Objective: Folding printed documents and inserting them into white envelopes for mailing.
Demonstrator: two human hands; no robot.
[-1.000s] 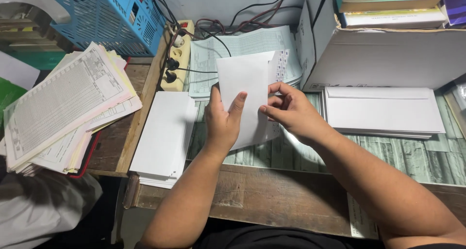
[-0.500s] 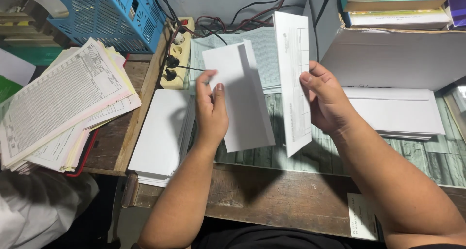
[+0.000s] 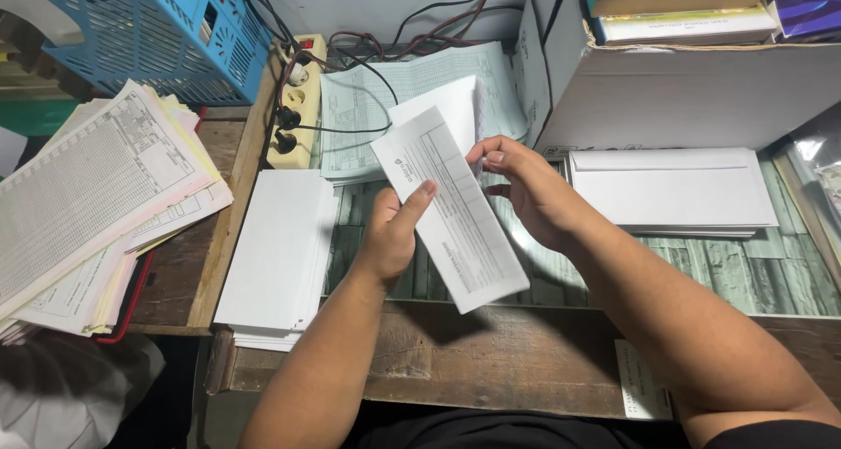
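Taking the white envelope stack [image 3: 279,247] on the bench [image 3: 491,361] as my landmark: far to its left lies a heap of printed forms [image 3: 92,199], and behind it a cream power strip [image 3: 293,107] with black plugs. Half a second ago my hands were apart, the left holding a white envelope and the right a folded printed sheet; now they have come together just right of the stack. My left hand [image 3: 390,239] rises from below, wrist bent back, thumb pressed on the face of the folded printed sheet [image 3: 455,212], its grip clamped on the sheet's left edge. The sheet now tilts, top left to bottom right, above the bench. Behind its upper end shows the white envelope [image 3: 447,112]. My right hand [image 3: 534,195] reaches in from the right, fingers curled behind the sheet's upper right edge, pinching it. Farther right lies a second envelope pile [image 3: 670,190] under a cardboard box [image 3: 692,98].
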